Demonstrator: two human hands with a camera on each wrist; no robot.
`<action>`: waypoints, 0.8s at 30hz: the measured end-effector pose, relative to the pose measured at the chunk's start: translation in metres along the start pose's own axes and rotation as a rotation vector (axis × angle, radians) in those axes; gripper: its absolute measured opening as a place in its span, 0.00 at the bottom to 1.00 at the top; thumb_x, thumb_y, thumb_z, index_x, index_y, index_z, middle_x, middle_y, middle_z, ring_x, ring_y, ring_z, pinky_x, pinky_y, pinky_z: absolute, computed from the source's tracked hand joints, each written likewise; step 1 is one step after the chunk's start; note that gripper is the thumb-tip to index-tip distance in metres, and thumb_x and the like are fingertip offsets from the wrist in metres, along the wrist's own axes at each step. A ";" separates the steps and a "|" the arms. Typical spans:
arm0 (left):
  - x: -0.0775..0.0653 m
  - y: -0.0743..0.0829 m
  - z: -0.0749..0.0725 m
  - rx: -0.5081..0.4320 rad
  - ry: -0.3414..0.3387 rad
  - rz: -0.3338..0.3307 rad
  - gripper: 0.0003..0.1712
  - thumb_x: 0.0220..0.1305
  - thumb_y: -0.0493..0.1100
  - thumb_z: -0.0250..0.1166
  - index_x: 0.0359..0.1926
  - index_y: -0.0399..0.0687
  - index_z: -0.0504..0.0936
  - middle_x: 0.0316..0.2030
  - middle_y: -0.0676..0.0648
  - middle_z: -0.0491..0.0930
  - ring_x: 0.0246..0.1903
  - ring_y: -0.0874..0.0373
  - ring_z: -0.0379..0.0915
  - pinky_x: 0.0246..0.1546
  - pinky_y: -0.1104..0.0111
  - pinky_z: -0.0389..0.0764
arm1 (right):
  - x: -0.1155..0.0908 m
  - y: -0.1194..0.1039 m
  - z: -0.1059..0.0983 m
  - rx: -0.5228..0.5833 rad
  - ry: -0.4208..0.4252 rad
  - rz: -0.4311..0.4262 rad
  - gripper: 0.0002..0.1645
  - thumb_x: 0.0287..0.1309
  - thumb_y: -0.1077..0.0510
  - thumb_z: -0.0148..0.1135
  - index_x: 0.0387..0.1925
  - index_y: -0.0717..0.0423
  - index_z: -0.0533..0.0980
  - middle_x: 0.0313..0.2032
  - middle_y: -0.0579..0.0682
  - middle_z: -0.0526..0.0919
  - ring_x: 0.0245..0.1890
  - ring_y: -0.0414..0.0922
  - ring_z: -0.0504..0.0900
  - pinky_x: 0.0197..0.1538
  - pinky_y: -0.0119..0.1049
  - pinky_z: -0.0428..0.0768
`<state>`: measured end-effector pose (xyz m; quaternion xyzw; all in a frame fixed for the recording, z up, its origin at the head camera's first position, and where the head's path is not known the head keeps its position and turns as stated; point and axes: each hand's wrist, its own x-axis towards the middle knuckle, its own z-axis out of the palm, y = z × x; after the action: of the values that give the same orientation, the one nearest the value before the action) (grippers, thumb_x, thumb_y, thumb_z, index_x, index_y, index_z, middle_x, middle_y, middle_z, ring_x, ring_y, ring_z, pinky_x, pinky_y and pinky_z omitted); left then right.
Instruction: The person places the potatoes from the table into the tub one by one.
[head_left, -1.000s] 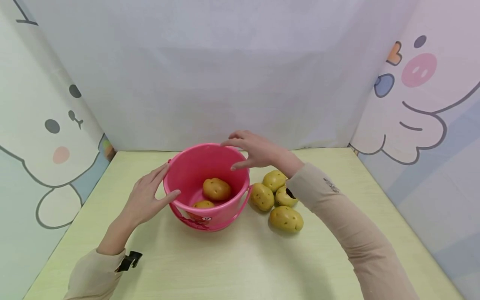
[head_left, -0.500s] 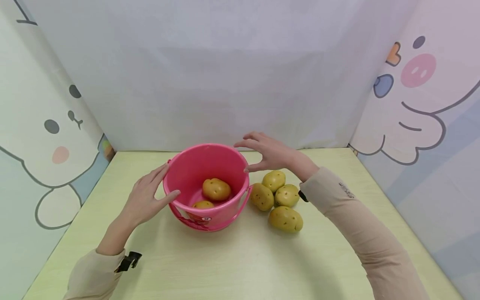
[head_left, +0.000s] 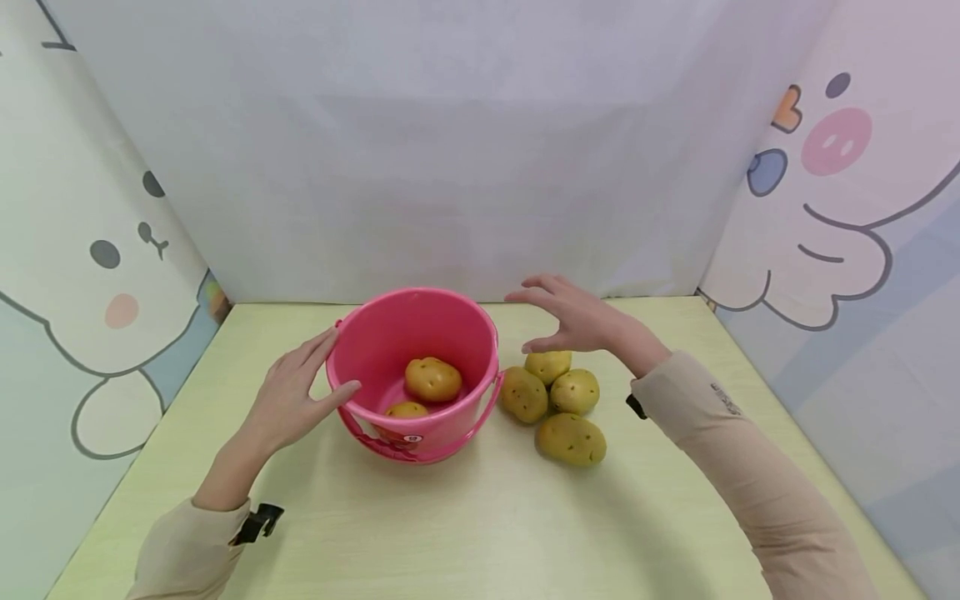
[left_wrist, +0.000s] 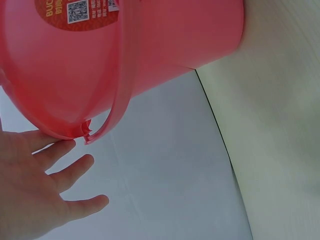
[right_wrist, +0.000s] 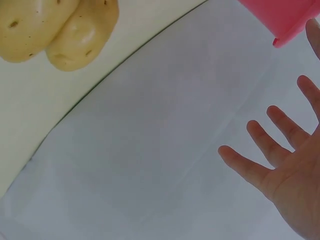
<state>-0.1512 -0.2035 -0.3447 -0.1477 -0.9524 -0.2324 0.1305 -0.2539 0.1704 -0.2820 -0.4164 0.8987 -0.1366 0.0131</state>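
Observation:
A pink bucket [head_left: 416, 433] stands on the table with two potatoes inside, one brown-yellow potato [head_left: 433, 380] and another potato [head_left: 407, 410] partly hidden by the near wall. My left hand [head_left: 294, 400] rests at the bucket's left rim, thumb tip over the edge; the left wrist view shows its fingers [left_wrist: 72, 172] spread beside the rim and handle joint. To the right of the bucket, my right hand [head_left: 581, 321] hovers with spread fingers and holds nothing. Under and near it lie several potatoes, among them a front potato [head_left: 572, 440] and a left potato [head_left: 523, 395].
The bucket's handle [head_left: 480, 425] hangs down along its near side. Behind the pale wooden table [head_left: 465, 533] rises a white cloth backdrop [head_left: 450, 167]. Side panels with cartoon animals, such as the pig panel [head_left: 840, 200], flank the table.
My right hand has moved right, from over the bucket's rim to above the loose potatoes. The left hand and the bucket have stayed in place.

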 end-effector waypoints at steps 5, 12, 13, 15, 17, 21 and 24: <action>0.000 0.000 0.000 -0.001 0.001 0.002 0.44 0.53 0.59 0.59 0.65 0.42 0.55 0.60 0.39 0.58 0.56 0.41 0.52 0.48 0.40 0.56 | -0.011 0.008 0.007 0.011 0.007 0.010 0.41 0.45 0.42 0.64 0.61 0.46 0.62 0.60 0.56 0.57 0.59 0.54 0.54 0.54 0.55 0.62; -0.001 -0.001 0.001 -0.003 0.004 0.007 0.44 0.54 0.59 0.58 0.65 0.42 0.55 0.60 0.39 0.58 0.56 0.41 0.52 0.48 0.40 0.56 | -0.024 0.017 0.017 0.016 0.017 0.039 0.41 0.45 0.39 0.62 0.60 0.46 0.62 0.60 0.57 0.57 0.59 0.55 0.55 0.53 0.55 0.62; -0.001 -0.002 0.001 -0.004 0.004 0.006 0.44 0.54 0.59 0.58 0.65 0.43 0.55 0.60 0.39 0.58 0.56 0.41 0.52 0.48 0.40 0.56 | -0.026 0.019 0.018 0.015 0.019 0.043 0.41 0.45 0.39 0.62 0.61 0.47 0.62 0.60 0.57 0.57 0.59 0.55 0.55 0.54 0.55 0.62; -0.001 -0.002 0.001 -0.004 0.005 0.006 0.44 0.54 0.59 0.58 0.65 0.43 0.55 0.60 0.39 0.58 0.56 0.41 0.52 0.48 0.40 0.56 | -0.030 0.022 0.022 0.016 0.018 0.055 0.41 0.46 0.39 0.62 0.61 0.46 0.61 0.60 0.58 0.57 0.59 0.54 0.54 0.54 0.55 0.61; -0.001 -0.002 0.001 -0.004 0.006 0.007 0.44 0.54 0.59 0.58 0.65 0.43 0.55 0.60 0.39 0.58 0.56 0.41 0.52 0.48 0.40 0.56 | -0.033 0.025 0.025 0.024 0.017 0.068 0.41 0.46 0.38 0.61 0.61 0.46 0.61 0.61 0.58 0.56 0.59 0.55 0.54 0.54 0.56 0.61; 0.000 -0.001 0.000 -0.007 0.008 0.010 0.43 0.54 0.59 0.59 0.65 0.43 0.55 0.60 0.39 0.58 0.56 0.41 0.53 0.48 0.40 0.55 | -0.041 0.030 0.034 0.029 0.023 0.084 0.41 0.46 0.37 0.60 0.61 0.45 0.61 0.61 0.58 0.56 0.59 0.55 0.54 0.53 0.57 0.61; 0.000 -0.001 0.000 -0.008 0.007 0.010 0.43 0.54 0.58 0.59 0.65 0.43 0.55 0.60 0.39 0.58 0.56 0.41 0.52 0.48 0.40 0.55 | -0.047 0.034 0.041 0.036 0.036 0.081 0.41 0.45 0.37 0.61 0.61 0.46 0.62 0.61 0.58 0.56 0.59 0.56 0.55 0.52 0.57 0.61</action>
<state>-0.1511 -0.2043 -0.3453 -0.1520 -0.9503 -0.2360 0.1343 -0.2436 0.2169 -0.3348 -0.3768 0.9124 -0.1599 0.0099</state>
